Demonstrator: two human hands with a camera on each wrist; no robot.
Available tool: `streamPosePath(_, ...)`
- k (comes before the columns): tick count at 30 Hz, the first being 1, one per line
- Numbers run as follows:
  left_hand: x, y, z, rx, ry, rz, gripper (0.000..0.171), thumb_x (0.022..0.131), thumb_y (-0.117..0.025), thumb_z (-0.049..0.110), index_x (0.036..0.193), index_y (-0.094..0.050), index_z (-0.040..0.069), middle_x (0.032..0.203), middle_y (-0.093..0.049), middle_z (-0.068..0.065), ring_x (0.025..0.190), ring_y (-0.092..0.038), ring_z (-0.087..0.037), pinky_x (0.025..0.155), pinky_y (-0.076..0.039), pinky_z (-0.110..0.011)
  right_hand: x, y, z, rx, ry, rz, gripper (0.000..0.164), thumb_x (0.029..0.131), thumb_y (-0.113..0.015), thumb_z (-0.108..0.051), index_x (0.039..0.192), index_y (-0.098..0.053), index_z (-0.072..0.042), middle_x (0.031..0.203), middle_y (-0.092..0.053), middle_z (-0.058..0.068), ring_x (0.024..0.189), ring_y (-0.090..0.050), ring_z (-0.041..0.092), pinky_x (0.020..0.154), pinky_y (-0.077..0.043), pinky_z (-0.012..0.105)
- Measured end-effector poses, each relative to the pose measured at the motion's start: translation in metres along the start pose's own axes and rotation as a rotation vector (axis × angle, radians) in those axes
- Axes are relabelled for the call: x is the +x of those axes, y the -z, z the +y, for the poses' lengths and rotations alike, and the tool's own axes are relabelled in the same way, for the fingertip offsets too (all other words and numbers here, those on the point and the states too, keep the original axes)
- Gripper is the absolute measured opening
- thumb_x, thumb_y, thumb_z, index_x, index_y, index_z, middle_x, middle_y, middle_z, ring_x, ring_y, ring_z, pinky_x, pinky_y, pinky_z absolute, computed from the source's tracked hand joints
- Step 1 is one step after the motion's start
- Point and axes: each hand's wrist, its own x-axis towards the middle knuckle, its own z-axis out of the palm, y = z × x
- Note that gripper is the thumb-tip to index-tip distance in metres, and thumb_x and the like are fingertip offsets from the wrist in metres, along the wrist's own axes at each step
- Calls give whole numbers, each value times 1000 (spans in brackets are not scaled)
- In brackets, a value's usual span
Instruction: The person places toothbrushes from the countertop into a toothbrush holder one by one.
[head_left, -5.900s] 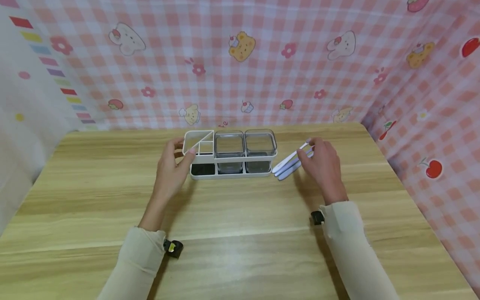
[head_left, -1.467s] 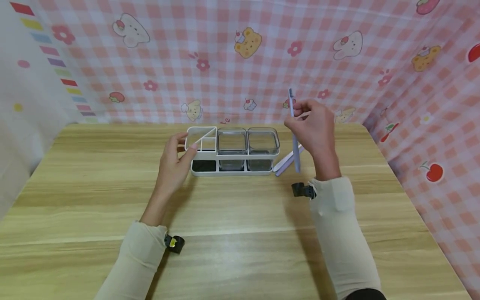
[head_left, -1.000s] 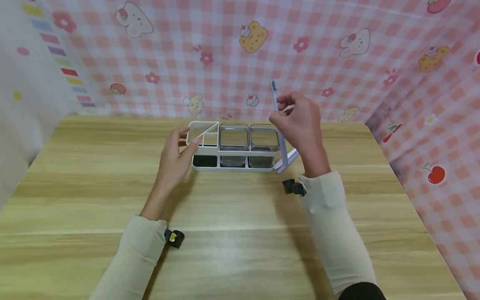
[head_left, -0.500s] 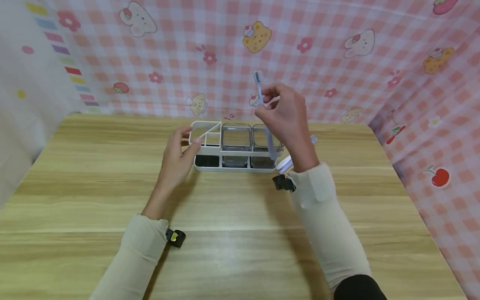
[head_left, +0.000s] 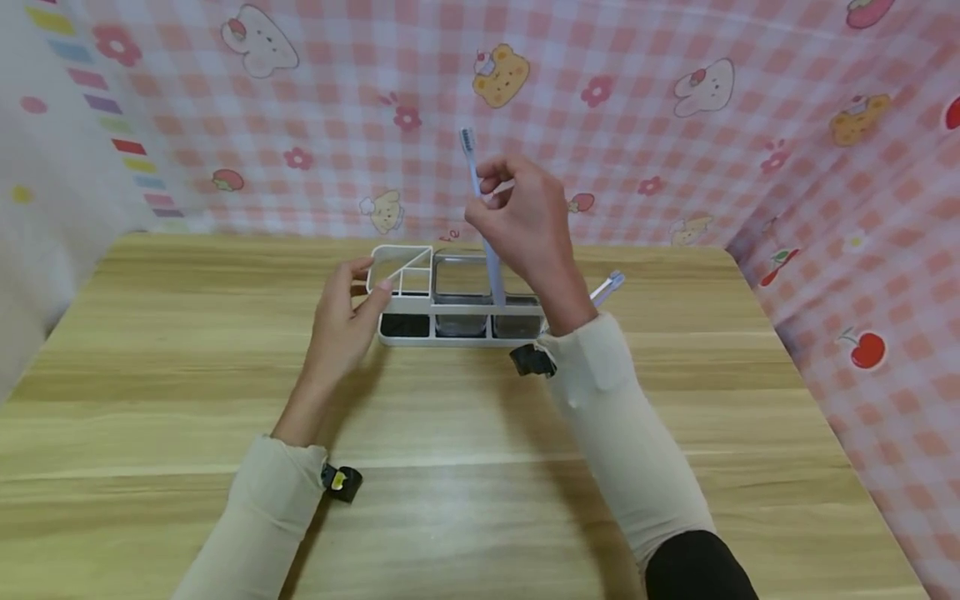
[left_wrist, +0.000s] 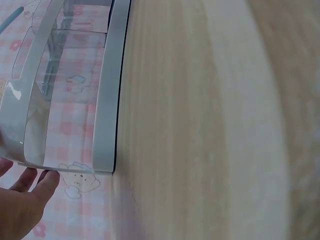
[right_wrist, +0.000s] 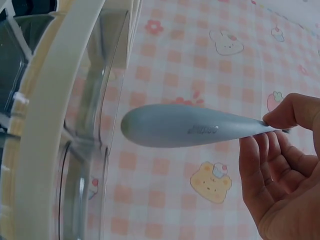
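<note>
A white toothbrush holder [head_left: 405,305] stands near the back of the table, with a divided section at its left and two clear cups [head_left: 460,322] beside it. My left hand [head_left: 337,327] grips the left end of this holder, thumb in front and fingers behind. My right hand [head_left: 531,218] pinches a pale blue toothbrush [head_left: 492,265] by its neck, bristles up and handle down. That toothbrush is slightly tilted over the cups; in the right wrist view its broad handle end [right_wrist: 175,126] is apart from the cup rims. The right cup is partly hidden by the right hand.
Other toothbrushes [head_left: 609,287] lie on the table right of the holder, mostly hidden behind the right wrist. A pink checked cloth [head_left: 330,108] hangs behind the wooden table [head_left: 450,500] and along its right side.
My right hand has taken a toothbrush from those lying on the table, raised it upright and carried it left over the cups. The left hand has stayed on the holder.
</note>
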Motion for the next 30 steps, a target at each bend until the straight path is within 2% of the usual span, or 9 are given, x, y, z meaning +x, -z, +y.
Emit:
streamPosePath(7, 0, 0, 1, 14, 2, -12, 48, 104, -58, 26, 143, -47, 1, 131, -50, -22, 116, -53, -32, 96, -52, -46, 3, -7, -7, 25, -10, -5, 24, 89, -68, -4, 112, -67, -4, 97, -64, 3, 81, -64, 9, 70, -54, 23)
streamPosePath(12, -1, 1, 1, 22, 4, -8, 48, 104, -58, 27, 143, -47, 1, 131, -50, -20, 116, -53, -32, 96, -52, -46, 5, -13, -14, 45, 39, -3, 24, 88, -72, -5, 112, -68, -3, 98, -64, 5, 82, -65, 11, 71, -55, 22)
streamPosePath(16, -1, 1, 2, 8, -4, -4, 47, 103, -58, 24, 143, -48, 0, 130, -50, -21, 116, -53, -33, 96, -52, -47, 5, -18, -17, 54, 69, 1, 24, 88, -70, -3, 112, -67, -3, 98, -65, 5, 81, -64, 11, 71, -55, 21)
streamPosePath(21, 0, 0, 3, 2, -3, -10, 47, 103, -59, 22, 142, -48, -1, 129, -50, -22, 115, -53, -35, 95, -52, -47, 6, -25, -20, 65, 73, -6, 24, 89, -68, -1, 112, -67, -3, 99, -65, 5, 82, -64, 11, 72, -55, 20)
streamPosePath(30, -1, 3, 2, 17, 8, -4, 46, 103, -59, 22, 142, -48, 1, 130, -50, -21, 115, -53, -34, 93, -53, -47, 10, -36, -28, 103, 91, -12, 28, 87, -73, 0, 114, -66, -1, 100, -66, 7, 82, -66, 12, 72, -55, 19)
